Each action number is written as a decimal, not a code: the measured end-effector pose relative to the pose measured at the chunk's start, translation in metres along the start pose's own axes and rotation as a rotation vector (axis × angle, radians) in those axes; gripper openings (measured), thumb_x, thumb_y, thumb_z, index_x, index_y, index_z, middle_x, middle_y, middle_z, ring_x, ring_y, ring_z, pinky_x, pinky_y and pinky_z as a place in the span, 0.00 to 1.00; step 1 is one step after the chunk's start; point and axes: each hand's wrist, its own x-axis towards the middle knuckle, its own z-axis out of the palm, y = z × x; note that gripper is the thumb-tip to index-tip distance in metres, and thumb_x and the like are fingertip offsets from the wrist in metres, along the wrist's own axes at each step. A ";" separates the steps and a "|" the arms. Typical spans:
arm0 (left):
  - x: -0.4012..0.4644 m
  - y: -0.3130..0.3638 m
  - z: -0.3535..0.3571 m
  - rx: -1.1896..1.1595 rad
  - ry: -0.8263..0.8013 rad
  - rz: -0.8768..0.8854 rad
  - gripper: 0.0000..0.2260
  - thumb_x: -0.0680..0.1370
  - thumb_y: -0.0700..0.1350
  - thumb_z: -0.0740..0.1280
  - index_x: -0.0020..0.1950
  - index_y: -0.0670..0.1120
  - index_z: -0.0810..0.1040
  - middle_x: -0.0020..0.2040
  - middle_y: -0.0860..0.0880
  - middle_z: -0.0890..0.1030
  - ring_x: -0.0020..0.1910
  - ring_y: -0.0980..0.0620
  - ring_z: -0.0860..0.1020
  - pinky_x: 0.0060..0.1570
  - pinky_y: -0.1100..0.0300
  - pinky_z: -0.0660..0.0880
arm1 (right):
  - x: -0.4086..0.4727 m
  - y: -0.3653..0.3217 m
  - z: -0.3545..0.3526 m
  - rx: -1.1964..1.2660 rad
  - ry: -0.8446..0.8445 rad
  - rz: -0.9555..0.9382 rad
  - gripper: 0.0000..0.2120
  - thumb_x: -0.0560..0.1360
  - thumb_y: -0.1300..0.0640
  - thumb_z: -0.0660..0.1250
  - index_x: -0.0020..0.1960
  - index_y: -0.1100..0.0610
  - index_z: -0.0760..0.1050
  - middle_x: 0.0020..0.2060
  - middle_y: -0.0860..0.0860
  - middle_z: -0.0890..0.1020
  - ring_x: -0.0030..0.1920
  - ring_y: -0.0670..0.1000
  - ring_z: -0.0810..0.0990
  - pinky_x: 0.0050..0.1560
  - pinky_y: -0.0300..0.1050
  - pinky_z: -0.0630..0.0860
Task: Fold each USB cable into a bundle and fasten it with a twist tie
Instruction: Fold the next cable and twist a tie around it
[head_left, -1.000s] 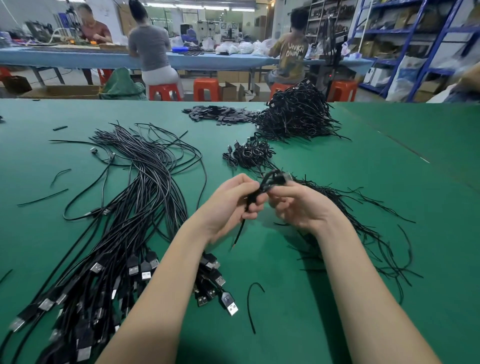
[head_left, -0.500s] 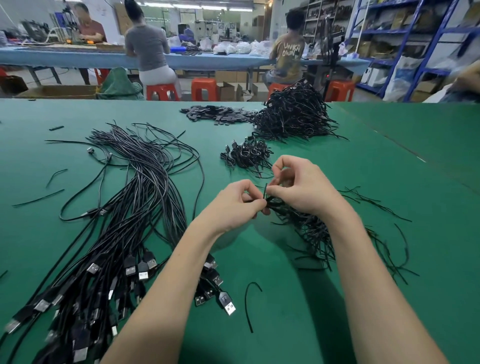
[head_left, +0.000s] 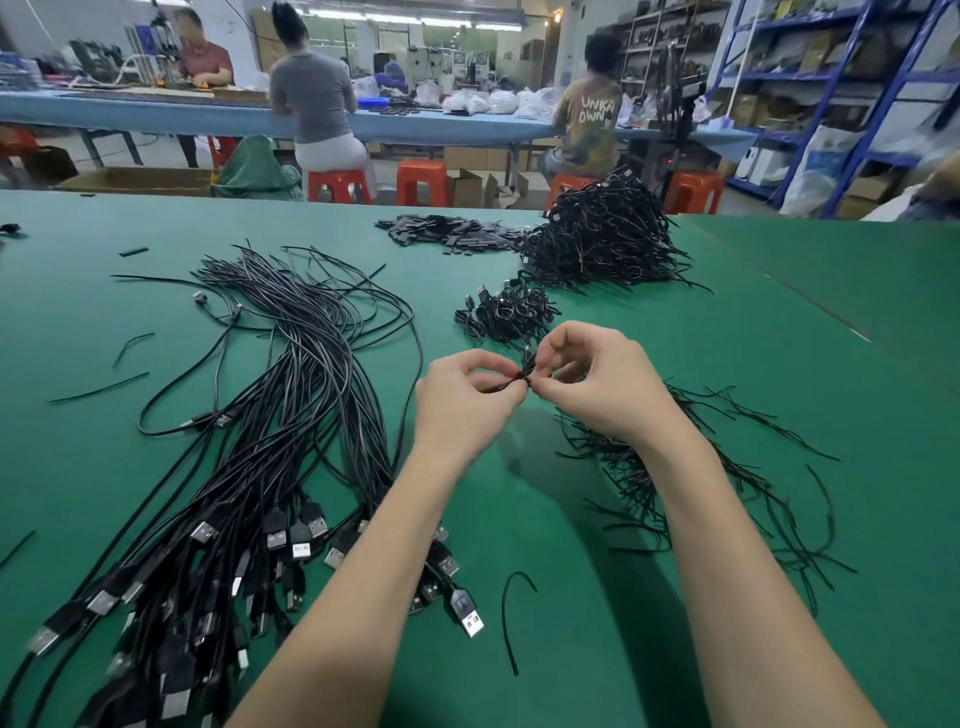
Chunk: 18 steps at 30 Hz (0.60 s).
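Between the two hands a folded USB cable bundle (head_left: 525, 375) is held above the green table (head_left: 779, 364). Most of it is hidden by the fingers; the visible black strands run from the left hand's fingertips up and to the right, ending in a short tip that points away from the person. The left hand (head_left: 467, 400) pinches the lower end with thumb and forefinger, its other fingers curled. The right hand (head_left: 602, 379) pinches the upper end, fingers curled in. Whether a twist tie is already on cannot be told.

Left of the left hand lies one long sheaf of loose cables (head_left: 270, 441), too many to count, plugs toward the person. Under and right of the right hand is a scatter of twist ties (head_left: 727, 467); one lone tie (head_left: 511, 618) lies between the forearms. Beyond the hands sit a small cluster of bundles (head_left: 506, 314) and one large heap (head_left: 602, 239).
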 end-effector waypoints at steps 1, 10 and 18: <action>-0.001 0.000 0.001 0.066 0.029 0.065 0.02 0.71 0.45 0.75 0.42 0.50 0.84 0.34 0.56 0.85 0.36 0.64 0.81 0.46 0.75 0.72 | 0.001 0.000 0.001 -0.006 0.003 0.022 0.06 0.71 0.61 0.74 0.42 0.51 0.80 0.35 0.44 0.85 0.32 0.40 0.79 0.36 0.29 0.71; -0.007 -0.001 0.010 0.117 0.153 0.310 0.05 0.72 0.40 0.74 0.44 0.50 0.85 0.37 0.57 0.85 0.39 0.68 0.81 0.42 0.79 0.71 | 0.007 -0.001 0.008 -0.176 0.170 -0.035 0.05 0.73 0.53 0.76 0.39 0.48 0.84 0.31 0.42 0.83 0.35 0.39 0.82 0.40 0.35 0.78; 0.010 0.008 -0.013 -0.667 -0.367 -0.262 0.03 0.78 0.40 0.70 0.49 0.41 0.80 0.47 0.42 0.83 0.44 0.49 0.82 0.48 0.58 0.81 | 0.003 0.008 0.011 -0.178 0.197 -0.235 0.04 0.76 0.56 0.72 0.44 0.49 0.79 0.38 0.44 0.83 0.39 0.47 0.81 0.46 0.51 0.79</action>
